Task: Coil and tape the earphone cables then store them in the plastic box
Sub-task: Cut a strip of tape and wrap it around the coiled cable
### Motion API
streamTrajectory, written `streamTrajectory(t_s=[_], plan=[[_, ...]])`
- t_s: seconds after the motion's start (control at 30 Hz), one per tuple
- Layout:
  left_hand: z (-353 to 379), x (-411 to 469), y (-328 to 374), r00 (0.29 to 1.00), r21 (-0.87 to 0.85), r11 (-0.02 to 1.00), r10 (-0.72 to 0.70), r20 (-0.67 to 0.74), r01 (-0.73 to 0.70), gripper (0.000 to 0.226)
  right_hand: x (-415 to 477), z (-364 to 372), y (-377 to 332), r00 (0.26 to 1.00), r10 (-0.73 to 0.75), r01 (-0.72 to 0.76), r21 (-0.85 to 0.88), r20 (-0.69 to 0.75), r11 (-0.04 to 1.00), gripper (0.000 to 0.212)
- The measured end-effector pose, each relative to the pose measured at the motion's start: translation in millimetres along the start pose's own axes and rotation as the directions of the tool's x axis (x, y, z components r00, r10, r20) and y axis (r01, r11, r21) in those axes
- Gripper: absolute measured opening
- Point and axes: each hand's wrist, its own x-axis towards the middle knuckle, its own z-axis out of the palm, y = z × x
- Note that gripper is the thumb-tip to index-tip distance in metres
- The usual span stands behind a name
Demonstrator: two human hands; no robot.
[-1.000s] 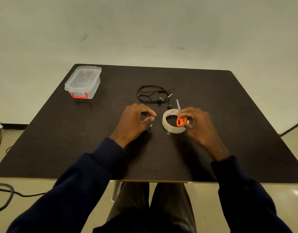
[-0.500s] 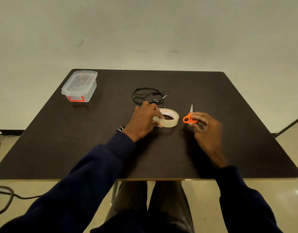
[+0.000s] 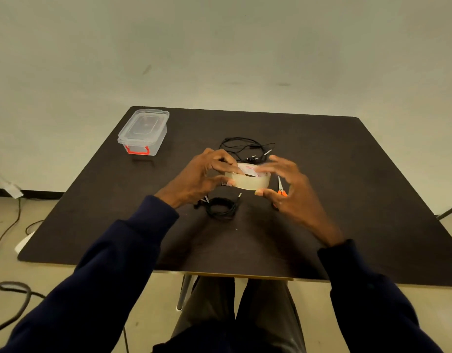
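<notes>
A clear tape roll [image 3: 250, 181] is lifted above the dark table [image 3: 347, 200], held between both hands. My left hand [image 3: 202, 179] grips its left side with fingers and thumb. My right hand [image 3: 291, 189] holds its right side, thumb under the rim and fingers over the top. A coiled black earphone cable [image 3: 221, 207] lies on the table just below the roll. A second, loose earphone cable [image 3: 245, 149] lies behind the hands. The clear plastic box [image 3: 143, 132] with a red latch stands lidded at the far left.
Small orange-handled scissors [image 3: 281, 188] lie on the table, partly hidden behind my right hand. Cables run over the floor at the left. The table's front edge is near my knees.
My right hand has let go of the scissors, which now lie on the table, and moved to the tape roll. Both hands have lifted the roll off the table.
</notes>
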Motion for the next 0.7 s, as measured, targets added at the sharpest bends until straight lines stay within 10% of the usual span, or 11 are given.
streamTrajectory(t_s=[0.37, 0.7], plan=[[14, -23, -6, 0.845, -0.486, 0.873, -0.276, -0.458, 0.022, 0.023, 18, 13, -28, 0.996, -0.075, 0.078, 0.077, -0.041, 0.994, 0.045], [30, -20, -1, 0.840, -0.289, 0.956, -0.203, -0.504, 0.058, 0.008, 12, 10, -36, 0.996, -0.068, 0.071, 0.043, -0.060, 0.997, 0.050]])
